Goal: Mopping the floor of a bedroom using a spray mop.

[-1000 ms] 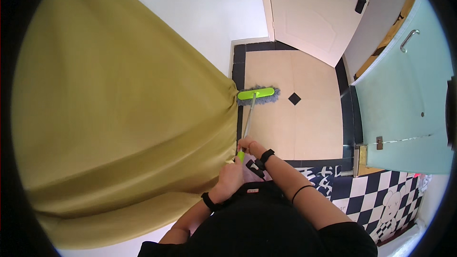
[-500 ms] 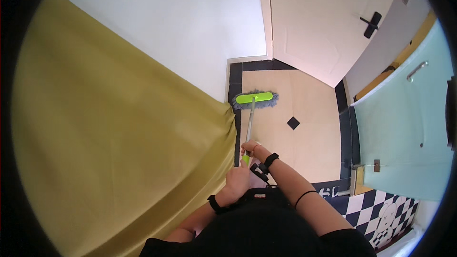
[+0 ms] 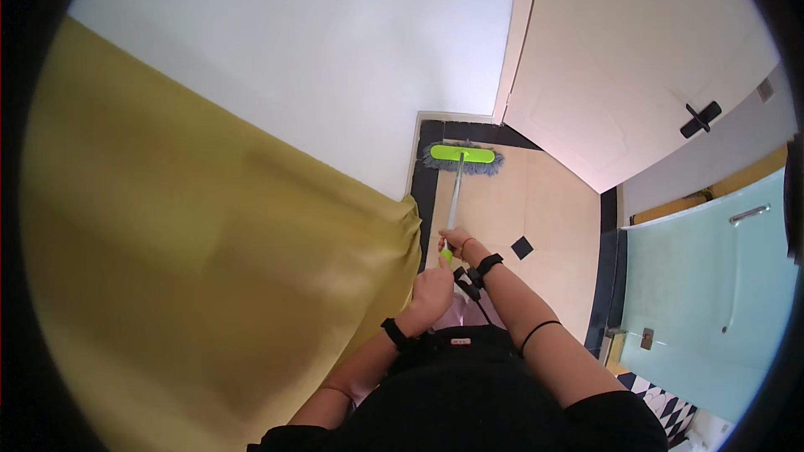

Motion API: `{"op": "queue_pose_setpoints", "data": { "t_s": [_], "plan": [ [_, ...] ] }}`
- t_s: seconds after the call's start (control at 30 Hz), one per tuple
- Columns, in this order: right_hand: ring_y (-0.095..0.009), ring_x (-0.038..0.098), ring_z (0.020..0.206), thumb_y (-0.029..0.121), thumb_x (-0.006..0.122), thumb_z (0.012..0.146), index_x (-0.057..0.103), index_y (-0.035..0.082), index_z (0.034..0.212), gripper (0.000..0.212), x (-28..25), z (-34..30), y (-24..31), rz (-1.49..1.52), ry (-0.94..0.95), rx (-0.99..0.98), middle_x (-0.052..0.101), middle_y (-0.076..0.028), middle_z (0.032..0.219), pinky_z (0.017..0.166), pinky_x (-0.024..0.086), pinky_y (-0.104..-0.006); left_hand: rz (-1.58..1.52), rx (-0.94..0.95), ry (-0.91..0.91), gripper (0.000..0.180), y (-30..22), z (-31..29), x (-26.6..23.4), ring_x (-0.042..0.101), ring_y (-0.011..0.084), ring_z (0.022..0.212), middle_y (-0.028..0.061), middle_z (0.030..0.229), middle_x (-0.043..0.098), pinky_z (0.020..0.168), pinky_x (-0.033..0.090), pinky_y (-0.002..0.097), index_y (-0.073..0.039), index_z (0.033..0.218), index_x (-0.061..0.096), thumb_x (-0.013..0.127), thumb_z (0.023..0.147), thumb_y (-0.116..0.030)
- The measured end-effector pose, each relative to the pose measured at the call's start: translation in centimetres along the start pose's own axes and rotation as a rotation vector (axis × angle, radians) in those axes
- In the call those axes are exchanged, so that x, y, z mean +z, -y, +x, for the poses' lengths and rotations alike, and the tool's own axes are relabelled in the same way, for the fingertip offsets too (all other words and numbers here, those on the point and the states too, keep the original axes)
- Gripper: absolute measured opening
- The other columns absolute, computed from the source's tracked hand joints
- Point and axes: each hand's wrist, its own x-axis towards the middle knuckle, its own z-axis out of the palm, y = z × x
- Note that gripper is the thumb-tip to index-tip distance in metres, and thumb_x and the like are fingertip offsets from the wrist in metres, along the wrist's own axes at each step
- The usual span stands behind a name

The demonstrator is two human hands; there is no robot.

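A mop with a silver pole stretches away from me along the floor. Its flat head is bright green with a grey-blue shaggy fringe, lying on the tiles beside the dark border at the far corner. My right hand is closed around the pole farther out. Nearer my body, my left hand is wrapped round the green grip end. Both wrists wear black bands. Part of the handle is hidden by my fingers.
A mustard-yellow curtain hangs along the left, meeting a white wall. A cream door with a black handle stands at the far right. Right of the beige tiled floor is a frosted glass door.
The mop head has slid forward and slightly right, closer to the far corner border. Both hands have moved forward with the handle. The view has turned a little.
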Motion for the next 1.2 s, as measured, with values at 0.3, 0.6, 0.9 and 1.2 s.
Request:
{"op": "queue_pose_setpoints", "data": {
  "t_s": [0.3,0.6,0.9,1.2],
  "plan": [
    [-0.017,0.048,0.041,0.018,0.045,0.082,0.053,0.005,0.062,0.025,4.5,-1.8,4.1,-0.303,0.02,0.107,0.054,-0.008,0.053,0.032,0.034,-0.0297,0.0,-0.153,0.012,0.047,3.2,0.4,0.1,0.061,0.0298,0.065,0.0159,0.069,0.06,0.057,0.049,0.0383,0.004,0.114,0.043,0.055,0.069,-0.004],
    [-0.02,0.048,0.038,0.006,0.045,0.073,0.052,0.001,0.06,0.016,11.1,7.3,3.2,0.332,0.015,-0.056,0.056,-0.011,0.057,0.031,0.036,-0.0294,0.146,-0.242,-0.054,0.042,10.7,1.6,-4.4,0.059,0.0284,0.061,0.0115,0.064,0.058,0.052,0.046,0.0382,-0.01,0.114,0.047,0.056,0.073,-0.011],
    [-0.018,0.05,0.049,0.012,0.057,0.068,0.055,0.004,0.068,0.009,1.4,13.3,11.1,0.077,0.121,-0.229,0.051,-0.006,0.057,0.045,0.043,-0.0322,0.131,-0.099,0.094,0.05,7.2,7.5,-10.4,0.058,0.0321,0.062,0.0136,0.065,0.057,0.055,0.044,0.0416,-0.008,0.116,0.045,0.06,0.069,-0.014],
    [-0.027,0.055,0.067,0.009,0.049,0.075,0.046,0.002,0.073,0.008,-4.4,13.1,17.2,0.55,0.288,0.11,0.05,-0.01,0.067,0.072,0.05,-0.0414,0.219,0.112,0.199,0.056,5.4,15.2,-19.1,0.057,0.0317,0.063,0.0142,0.066,0.058,0.056,0.044,0.0419,-0.02,0.12,0.044,0.064,0.069,-0.026]
  ]
}}
